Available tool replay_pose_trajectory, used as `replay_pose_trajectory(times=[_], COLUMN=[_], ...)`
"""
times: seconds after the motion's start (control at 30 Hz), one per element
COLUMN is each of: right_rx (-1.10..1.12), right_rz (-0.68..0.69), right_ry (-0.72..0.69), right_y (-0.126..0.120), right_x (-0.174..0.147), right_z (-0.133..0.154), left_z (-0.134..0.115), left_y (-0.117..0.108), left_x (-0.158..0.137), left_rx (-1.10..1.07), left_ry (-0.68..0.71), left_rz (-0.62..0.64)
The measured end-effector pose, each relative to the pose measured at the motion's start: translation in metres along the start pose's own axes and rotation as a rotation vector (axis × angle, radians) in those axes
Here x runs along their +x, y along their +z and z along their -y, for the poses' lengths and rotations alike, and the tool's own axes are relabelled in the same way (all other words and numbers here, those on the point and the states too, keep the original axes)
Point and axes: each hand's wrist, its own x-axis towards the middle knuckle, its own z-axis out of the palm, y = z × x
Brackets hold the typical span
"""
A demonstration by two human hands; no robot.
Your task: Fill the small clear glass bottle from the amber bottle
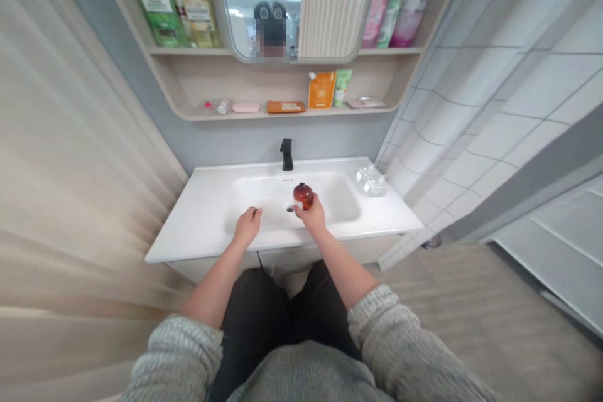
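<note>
Over the white sink basin [342, 198], my right hand [311, 215] grips a small reddish-brown bottle [302, 193] with a dark top. The bottle's lower part is partly covered by my fingers. My left hand [248, 225] is closed above the basin's front left edge, apart from the bottle. A small dark spot shows at its fingertips, too small to name. Behind the basin stands a black faucet [286, 154]. The dark drain [289, 209] is partly visible just left of my right hand.
Clear containers [371, 181] stand on the counter's right side. Above, a shelf [217, 117] holds an orange pouch [321, 90], a green tube [342, 88] and a pink bar-shaped item [245, 107]. A mirror [242, 31] hangs higher up. A curtain [70, 169] borders the left.
</note>
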Motion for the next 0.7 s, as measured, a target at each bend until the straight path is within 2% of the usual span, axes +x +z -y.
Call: replay_pose_trajectory(times=[0.1,0.2,0.3,0.37,0.43,0.53,0.7], right_rx=[0.088,0.071,0.002,-0.036,-0.066,-0.085,-0.072], right_rz=[-0.159,-0.302,-0.420,-0.448,-0.415,-0.361,-0.403], right_ry=[0.008,-0.009,0.047,0.107,0.158,0.201,0.223], right_y=[-0.040,-0.090,-0.134,-0.153,-0.164,-0.166,-0.166], right_x=[0.000,0.003,0.011,0.019,0.028,0.038,0.044], right_z=[-0.022,-0.050,-0.075,-0.087,-0.095,-0.102,-0.110], left_z=[0.004,0.009,0.013,0.013,0.011,0.009,0.009], left_y=[0.001,0.003,0.005,0.005,0.004,0.003,0.001], left_x=[0.001,0.003,0.004,0.004,0.003,0.002,0.002], left_rx=[-0.003,-0.027,-0.047,-0.053,-0.056,-0.047,-0.027], left_ry=[0.000,-0.006,0.012,0.016,0.011,-0.009,-0.027], left_rz=[0.003,0.013,0.011,0.012,0.012,0.010,0.017])
